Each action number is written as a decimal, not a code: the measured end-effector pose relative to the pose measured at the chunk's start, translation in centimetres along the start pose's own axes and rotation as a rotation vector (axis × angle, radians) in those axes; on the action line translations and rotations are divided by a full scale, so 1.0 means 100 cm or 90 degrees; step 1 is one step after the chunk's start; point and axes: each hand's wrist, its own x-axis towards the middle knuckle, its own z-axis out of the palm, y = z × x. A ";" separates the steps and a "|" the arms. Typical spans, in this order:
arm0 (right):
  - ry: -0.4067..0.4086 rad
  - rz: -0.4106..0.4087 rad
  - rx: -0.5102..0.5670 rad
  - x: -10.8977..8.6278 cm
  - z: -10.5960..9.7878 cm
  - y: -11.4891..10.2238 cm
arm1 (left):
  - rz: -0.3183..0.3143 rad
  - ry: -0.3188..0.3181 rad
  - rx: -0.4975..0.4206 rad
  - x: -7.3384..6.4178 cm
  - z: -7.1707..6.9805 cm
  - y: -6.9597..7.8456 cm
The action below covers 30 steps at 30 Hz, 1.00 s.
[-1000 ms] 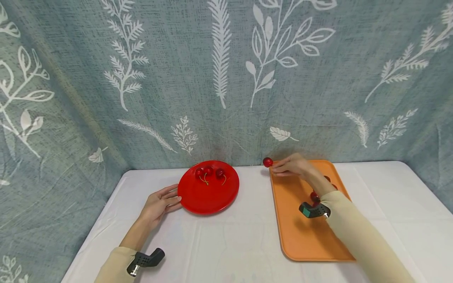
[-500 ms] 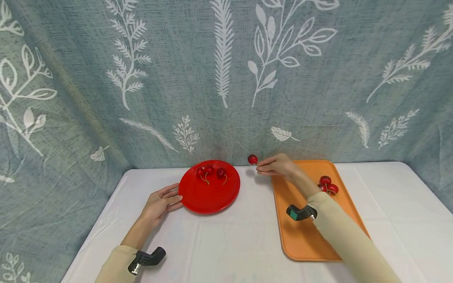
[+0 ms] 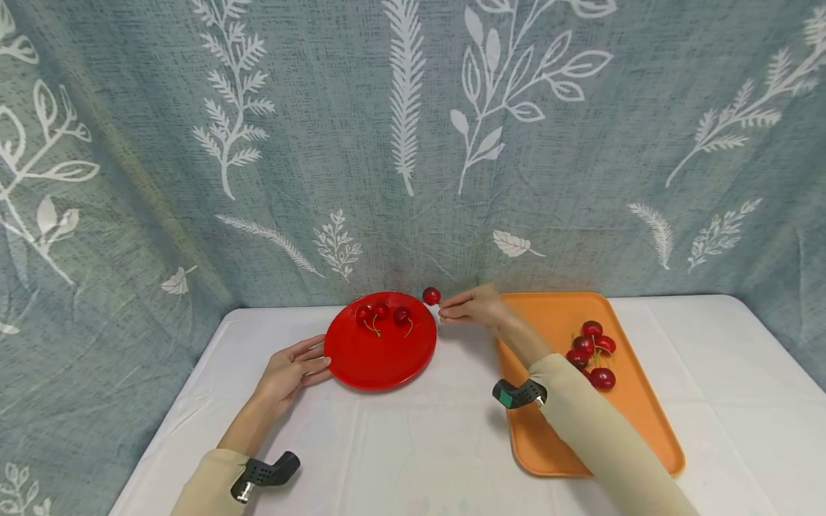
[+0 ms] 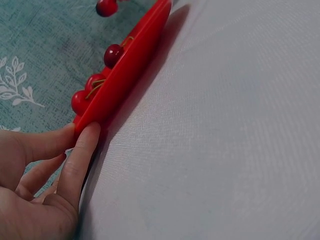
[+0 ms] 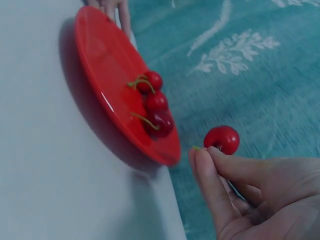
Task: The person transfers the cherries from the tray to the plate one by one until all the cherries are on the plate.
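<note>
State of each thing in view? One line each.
red plate: face up, partly filled
three plate cherries: lying near its far edge
orange tray: face up, partly filled
tray cherries: clustered together
held cherry: in the air, not on the plate
right hand: pinching held cherry's stem
left hand: holding plate's edge
curtain: hanging
tablecloth: spread, lightly creased

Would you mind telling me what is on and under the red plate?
Three cherries with green stems sit on the red plate, near its far edge. The plate hides whatever is beneath it, and the left hand covers a little of its left edge.
</note>
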 end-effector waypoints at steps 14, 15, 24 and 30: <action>-0.002 -0.006 -0.001 0.010 0.029 0.005 | 0.007 -0.005 0.003 0.002 -0.001 0.001; -0.003 -0.011 0.000 0.012 0.032 0.006 | 0.007 -0.006 0.002 0.002 -0.001 0.001; -0.008 -0.027 0.000 0.015 0.064 0.014 | 0.010 -0.009 0.001 0.001 -0.003 -0.002; 0.006 -0.021 0.005 0.017 0.078 0.019 | 0.003 -0.007 -0.004 0.002 -0.003 -0.002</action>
